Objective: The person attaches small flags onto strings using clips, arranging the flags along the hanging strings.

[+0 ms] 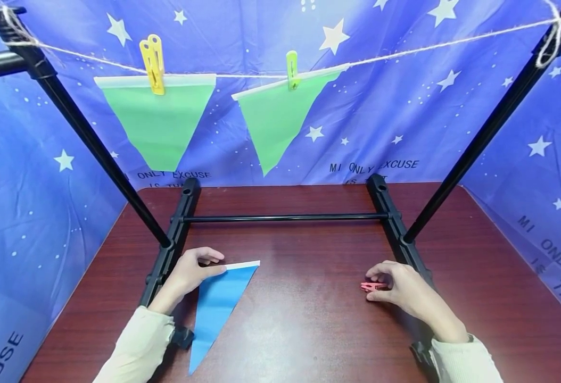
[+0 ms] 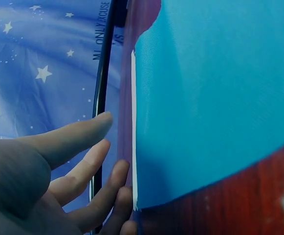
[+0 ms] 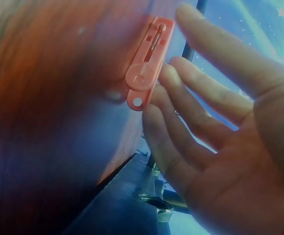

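Note:
A blue triangular pennant (image 1: 220,298) with a white top edge lies on the table, its point toward the near side. My left hand (image 1: 189,274) is at the left end of that white edge; in the left wrist view its fingers (image 2: 98,196) are loosely spread beside the edge, not closed on the pennant. On the right, a red clothespin (image 1: 372,287) lies on the table between the thumb and fingers of my right hand (image 1: 405,290). From the right wrist view, the fingertips (image 3: 154,115) are close against the clothespin, while the thumb stays apart from its side.
A string (image 1: 414,52) spans two black posts. Two green pennants (image 1: 161,125) hang from it, one under a yellow clothespin (image 1: 153,64), the other under a green clothespin (image 1: 292,69). A black crossbar (image 1: 285,218) joins the stand's feet. Blue star-printed cloth surrounds the table (image 1: 299,330).

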Demonstrator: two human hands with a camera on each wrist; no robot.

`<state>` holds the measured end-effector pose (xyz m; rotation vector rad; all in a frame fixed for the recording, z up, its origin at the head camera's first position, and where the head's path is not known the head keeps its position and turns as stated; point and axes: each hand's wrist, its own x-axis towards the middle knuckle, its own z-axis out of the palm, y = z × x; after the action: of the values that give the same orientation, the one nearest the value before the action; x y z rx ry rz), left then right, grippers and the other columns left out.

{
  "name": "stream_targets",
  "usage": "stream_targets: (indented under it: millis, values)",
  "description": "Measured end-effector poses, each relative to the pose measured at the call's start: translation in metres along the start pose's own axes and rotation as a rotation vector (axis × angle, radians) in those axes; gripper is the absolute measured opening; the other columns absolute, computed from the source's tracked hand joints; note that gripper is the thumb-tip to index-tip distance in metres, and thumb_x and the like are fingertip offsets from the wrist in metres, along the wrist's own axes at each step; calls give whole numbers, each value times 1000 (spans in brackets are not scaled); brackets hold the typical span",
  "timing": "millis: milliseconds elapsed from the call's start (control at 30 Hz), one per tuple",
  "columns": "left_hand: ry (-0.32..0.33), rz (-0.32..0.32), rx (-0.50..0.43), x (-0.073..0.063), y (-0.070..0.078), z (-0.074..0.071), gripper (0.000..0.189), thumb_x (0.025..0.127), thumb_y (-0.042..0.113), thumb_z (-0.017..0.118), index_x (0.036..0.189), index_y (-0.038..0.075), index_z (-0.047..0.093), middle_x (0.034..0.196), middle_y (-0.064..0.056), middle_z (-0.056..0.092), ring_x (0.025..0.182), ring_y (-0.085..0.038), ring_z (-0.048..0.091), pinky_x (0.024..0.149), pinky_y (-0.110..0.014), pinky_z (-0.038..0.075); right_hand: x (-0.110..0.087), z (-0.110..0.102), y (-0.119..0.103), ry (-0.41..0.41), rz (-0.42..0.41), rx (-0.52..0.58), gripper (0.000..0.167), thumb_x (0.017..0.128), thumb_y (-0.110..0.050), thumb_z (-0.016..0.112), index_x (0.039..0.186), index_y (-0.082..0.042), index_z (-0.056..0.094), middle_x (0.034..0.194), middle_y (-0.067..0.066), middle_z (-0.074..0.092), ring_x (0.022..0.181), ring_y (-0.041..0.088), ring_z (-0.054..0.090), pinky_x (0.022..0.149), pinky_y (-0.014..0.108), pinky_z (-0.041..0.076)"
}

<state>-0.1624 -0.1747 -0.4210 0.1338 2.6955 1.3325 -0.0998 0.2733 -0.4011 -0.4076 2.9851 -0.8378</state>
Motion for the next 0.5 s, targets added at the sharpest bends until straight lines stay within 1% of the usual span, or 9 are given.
stream_targets:
  millis: [67, 233, 500]
  values:
    - [9, -12, 23, 0, 0, 0, 24, 85, 15, 78, 108, 7, 73, 104, -10, 72, 96, -23, 63, 80, -34, 51, 0, 0, 1, -19, 5, 1, 34, 70, -22, 90, 96, -10, 72, 84, -8, 64, 76, 7, 59, 66, 26, 48]
    - [29, -30, 77, 0, 0, 1, 22, 84, 13, 79, 106, 8, 74, 105, -10, 71, 97, -25, 62, 82, -39, 50, -1, 1, 3, -26, -9, 4, 32, 70, -17, 89, 96, -9, 72, 83, -8, 64, 75, 6, 59, 65, 25, 48]
    - [24, -87, 148, 0, -1, 2, 22, 82, 13, 81, 103, 9, 75, 100, -8, 68, 91, -23, 60, 80, -43, 49, -2, 4, 7, -29, -16, -15, 31, 70, -17, 90, 94, -9, 72, 83, -9, 65, 75, 6, 60, 66, 26, 49]
